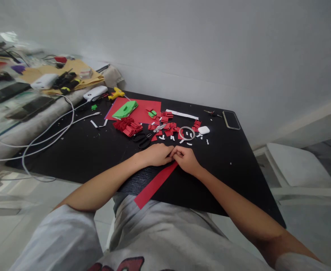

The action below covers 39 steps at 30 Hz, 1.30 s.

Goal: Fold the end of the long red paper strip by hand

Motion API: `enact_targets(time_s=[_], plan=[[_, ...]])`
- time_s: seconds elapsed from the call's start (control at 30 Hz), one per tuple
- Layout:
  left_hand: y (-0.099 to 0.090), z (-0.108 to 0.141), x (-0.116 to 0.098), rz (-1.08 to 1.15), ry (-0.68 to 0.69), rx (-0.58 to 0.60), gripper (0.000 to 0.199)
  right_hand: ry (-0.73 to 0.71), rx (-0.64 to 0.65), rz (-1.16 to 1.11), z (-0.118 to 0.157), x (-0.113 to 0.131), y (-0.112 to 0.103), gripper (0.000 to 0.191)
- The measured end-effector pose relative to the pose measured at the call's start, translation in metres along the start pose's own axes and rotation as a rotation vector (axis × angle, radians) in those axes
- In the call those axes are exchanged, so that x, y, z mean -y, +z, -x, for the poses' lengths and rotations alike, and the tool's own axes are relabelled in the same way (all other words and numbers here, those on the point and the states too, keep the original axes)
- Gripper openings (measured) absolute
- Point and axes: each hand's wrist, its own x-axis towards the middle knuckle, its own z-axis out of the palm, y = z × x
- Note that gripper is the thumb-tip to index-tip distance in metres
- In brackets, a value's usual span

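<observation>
My left hand [160, 154] and my right hand [185, 159] meet over the black table, fingers closed together on one end of a red paper strip [155, 185]. From under the hands, the strip slants down past the table's front edge. The pinched end is hidden by my fingers. Just beyond my left hand lie black-handled scissors [144, 140], blades pointing away to the right. Small folded red paper pieces [169, 130] and white scraps lie scattered past both hands. A larger heap of red folded pieces [128, 127] sits to the left.
Behind are a red sheet [151, 107], green papers [125, 109], a yellow glue gun [116, 93] and a white strip [182, 114]. To the right lie a tape ring [187, 133], a white case [203, 130], keys [212, 113] and a phone [231, 120]. White cables [48, 145] loop at left.
</observation>
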Motion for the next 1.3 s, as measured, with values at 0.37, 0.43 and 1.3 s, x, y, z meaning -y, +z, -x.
enact_targets(time_s=[0.37, 0.43, 1.3], plan=[[-0.0035, 0.0002, -0.0029, -0.015, 0.011, 0.006, 0.021, -0.002, -0.004, 0.004, -0.0001, -0.0019, 0.0005, 0.015], [-0.0027, 0.0001, -0.0022, -0.018, 0.012, 0.007, 0.022, -0.005, -0.003, 0.001, 0.0000, -0.0018, 0.0005, 0.015], [-0.0043, 0.0002, -0.0039, -0.021, 0.001, 0.023, 0.021, -0.011, -0.009, 0.006, 0.0005, -0.0013, 0.0001, 0.015]])
